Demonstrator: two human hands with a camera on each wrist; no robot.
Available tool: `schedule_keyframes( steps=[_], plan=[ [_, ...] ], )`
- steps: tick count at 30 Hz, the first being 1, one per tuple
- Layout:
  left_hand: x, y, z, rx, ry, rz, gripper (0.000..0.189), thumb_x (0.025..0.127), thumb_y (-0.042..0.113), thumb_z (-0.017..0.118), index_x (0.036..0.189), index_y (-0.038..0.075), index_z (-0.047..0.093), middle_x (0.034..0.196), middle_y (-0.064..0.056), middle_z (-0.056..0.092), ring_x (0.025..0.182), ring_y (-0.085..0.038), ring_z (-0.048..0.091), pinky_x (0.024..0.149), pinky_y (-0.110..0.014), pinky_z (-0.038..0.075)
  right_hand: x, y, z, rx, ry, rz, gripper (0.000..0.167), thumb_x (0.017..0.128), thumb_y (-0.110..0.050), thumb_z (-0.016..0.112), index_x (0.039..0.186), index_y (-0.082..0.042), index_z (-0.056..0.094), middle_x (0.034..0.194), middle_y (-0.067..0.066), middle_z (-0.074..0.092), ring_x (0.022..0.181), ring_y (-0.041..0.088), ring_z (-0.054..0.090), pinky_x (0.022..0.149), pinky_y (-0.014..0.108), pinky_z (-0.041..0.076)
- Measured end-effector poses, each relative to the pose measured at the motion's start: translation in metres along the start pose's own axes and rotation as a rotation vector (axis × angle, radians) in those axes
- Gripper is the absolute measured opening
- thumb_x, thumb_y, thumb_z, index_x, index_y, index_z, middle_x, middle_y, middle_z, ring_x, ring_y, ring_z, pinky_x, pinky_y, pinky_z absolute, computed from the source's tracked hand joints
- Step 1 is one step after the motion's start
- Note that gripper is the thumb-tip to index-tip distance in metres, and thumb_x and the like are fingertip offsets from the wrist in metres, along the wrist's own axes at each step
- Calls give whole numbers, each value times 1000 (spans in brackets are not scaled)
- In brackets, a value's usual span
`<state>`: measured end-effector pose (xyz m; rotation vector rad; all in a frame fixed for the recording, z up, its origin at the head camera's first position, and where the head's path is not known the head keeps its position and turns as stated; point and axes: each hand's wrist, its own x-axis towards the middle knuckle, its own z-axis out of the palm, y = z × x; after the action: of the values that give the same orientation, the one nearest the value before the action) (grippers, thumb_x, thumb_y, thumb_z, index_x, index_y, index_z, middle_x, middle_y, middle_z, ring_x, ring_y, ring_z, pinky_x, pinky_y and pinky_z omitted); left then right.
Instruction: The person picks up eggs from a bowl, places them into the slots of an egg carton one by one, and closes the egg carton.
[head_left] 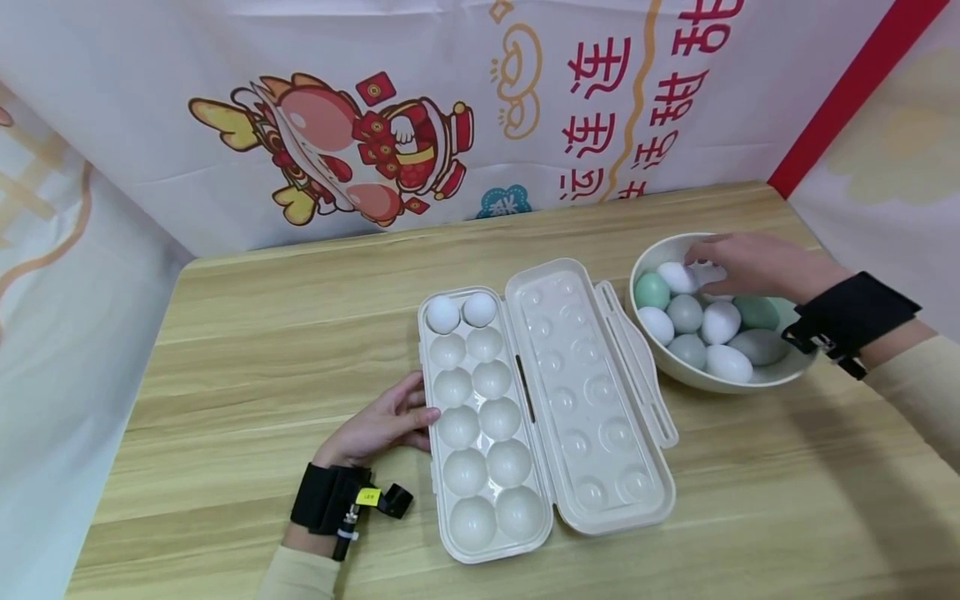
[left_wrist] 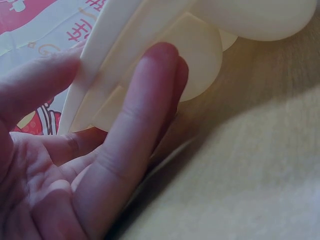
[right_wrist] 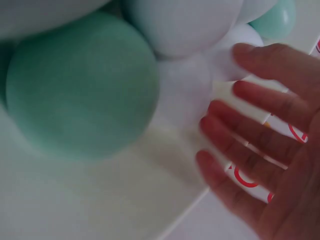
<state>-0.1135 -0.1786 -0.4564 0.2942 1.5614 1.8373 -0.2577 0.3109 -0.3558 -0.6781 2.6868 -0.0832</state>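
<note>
A cream plastic egg box (head_left: 491,467) lies unfolded on the table, with two white eggs (head_left: 443,315) in the cups at its far end. My left hand (head_left: 386,421) holds the box's left edge, thumb over the rim and fingers against the side and underside, as the left wrist view shows. Over the far side of a cream bowl (head_left: 708,385), my right hand (head_left: 757,262) reaches in with spread, slightly bent fingers. Its fingertips are beside a white egg (head_left: 677,277); whether they touch it I cannot tell. A green egg (right_wrist: 82,85) lies near that hand.
White, grey and green eggs (head_left: 720,322) fill the bowl at the right of the wooden table (head_left: 277,333). The box's lid (head_left: 592,400) lies flat between cups and bowl, its latch flap (head_left: 637,367) close to the bowl. A printed cloth (head_left: 420,50) hangs behind the table.
</note>
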Motion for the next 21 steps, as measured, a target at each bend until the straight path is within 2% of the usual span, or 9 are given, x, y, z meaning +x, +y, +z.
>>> schedule_keyframes(
  steps=[7, 12, 21],
  plan=[
    [-1, 0, 0, -2, 3, 2, 64, 99, 5, 54, 152, 4, 17, 130, -30, 47, 101, -35, 62, 78, -50, 56, 2, 2, 0, -8, -15, 55, 49, 78, -18, 82, 121, -3, 62, 116, 24, 59, 93, 32, 55, 79, 55, 53],
    [-1, 0, 0, -3, 3, 3, 64, 99, 6, 54, 152, 4, 17, 130, -30, 47, 101, -35, 62, 78, -50, 56, 4, 2, -1, 7, -27, 88, 52, 79, -19, 81, 122, 1, 60, 111, 22, 61, 93, 33, 55, 79, 56, 51],
    [1, -2, -1, -4, -1, 5, 64, 99, 7, 55, 152, 6, 18, 131, -29, 47, 103, -35, 62, 79, -51, 56, 7, -5, 6, 52, 16, 146, 43, 84, -12, 74, 120, 5, 58, 106, 24, 60, 89, 34, 52, 79, 54, 50]
  ],
)
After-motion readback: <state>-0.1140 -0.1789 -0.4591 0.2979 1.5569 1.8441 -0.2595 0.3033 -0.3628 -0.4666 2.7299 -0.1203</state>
